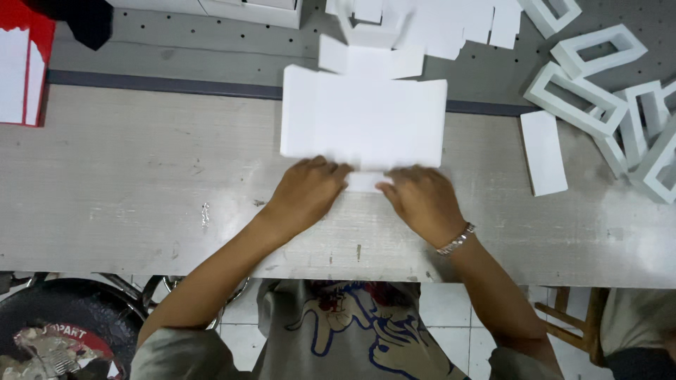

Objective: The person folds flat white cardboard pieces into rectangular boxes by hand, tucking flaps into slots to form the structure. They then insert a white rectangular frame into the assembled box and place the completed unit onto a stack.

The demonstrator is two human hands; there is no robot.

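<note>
White flat card box blank, mid tabletop nr far edge. Left hand & right hand palms down, fingers pressing its near flap, not gripping.

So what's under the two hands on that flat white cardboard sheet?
Under the left hand and right hand, the flat white cardboard sheet has a small tab showing between them; the covered edge is hidden.

Flat cardboard sheet on table, centre, far half. Left hand and right hand side by side on sheet's near edge, small flap between them. Narrow flat piece right of sheet, apart. Open frames piled far right. More flat pieces behind sheet.
</note>
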